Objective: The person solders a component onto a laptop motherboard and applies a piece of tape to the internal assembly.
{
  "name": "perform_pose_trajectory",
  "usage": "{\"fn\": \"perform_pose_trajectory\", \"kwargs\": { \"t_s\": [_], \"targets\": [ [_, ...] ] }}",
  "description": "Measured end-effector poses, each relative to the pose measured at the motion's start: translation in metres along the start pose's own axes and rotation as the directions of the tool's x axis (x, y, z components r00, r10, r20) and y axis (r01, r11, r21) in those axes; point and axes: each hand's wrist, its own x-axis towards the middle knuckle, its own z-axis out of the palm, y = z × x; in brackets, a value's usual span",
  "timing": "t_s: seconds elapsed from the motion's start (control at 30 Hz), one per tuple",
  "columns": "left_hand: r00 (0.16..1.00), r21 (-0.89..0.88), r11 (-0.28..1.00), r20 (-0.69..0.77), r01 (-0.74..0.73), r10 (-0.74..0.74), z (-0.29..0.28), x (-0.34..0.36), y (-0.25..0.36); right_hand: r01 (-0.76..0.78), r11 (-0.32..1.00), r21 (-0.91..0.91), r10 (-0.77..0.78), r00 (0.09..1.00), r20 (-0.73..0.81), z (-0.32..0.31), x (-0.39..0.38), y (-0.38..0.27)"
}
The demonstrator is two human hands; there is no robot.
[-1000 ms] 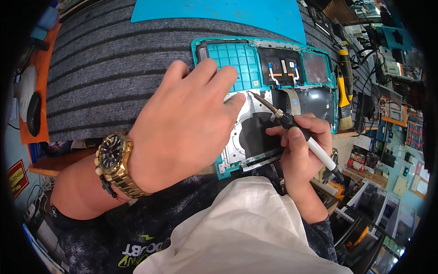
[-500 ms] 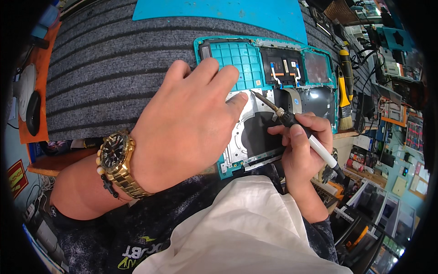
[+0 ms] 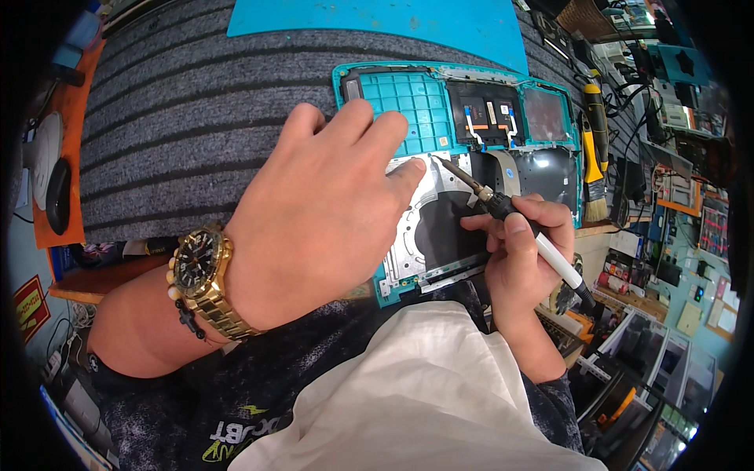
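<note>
My right hand (image 3: 525, 247) holds a soldering iron (image 3: 496, 202) like a pen, by its black grip with the white handle behind. Its metal tip points to the upper left, at a silvery plate (image 3: 399, 224) inside a turquoise laptop case (image 3: 404, 102). Whether the tip touches the plate I cannot tell. My left hand (image 3: 322, 204) lies over the case's left part, back of the hand up and fingers curled down. One fingertip stops just left of the iron's tip. The other fingertips are hidden under the hand, with anything they hold.
The case lies on a grey ribbed mat (image 3: 173, 133), below a blue mat (image 3: 385, 31). Right of it are a yellow-handled brush (image 3: 594, 173) and black cables (image 3: 640, 106). A black computer mouse (image 3: 57, 195) sits on an orange surface at far left. White cloth (image 3: 416, 385) covers my lap.
The soldering iron and my right hand have shifted very slightly to the right. My left hand stays almost in place, and the case has not visibly moved.
</note>
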Motion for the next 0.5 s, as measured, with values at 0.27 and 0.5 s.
{"fn": "perform_pose_trajectory", "kwargs": {
  "t_s": [0.27,0.5],
  "targets": [
    [1.000,-0.003,1.000,-0.003,0.003,-0.003,0.0007,0.0000,-0.0002,0.000,0.995,-0.099,0.002,1.000,0.017,0.0003,0.0005,-0.0002],
    [1.000,-0.007,1.000,-0.009,0.006,-0.006,0.0010,-0.0004,-0.0001,0.005,0.999,-0.031,-0.006,1.000,-0.014,0.0009,-0.0010,0.0011]
  ]
}}
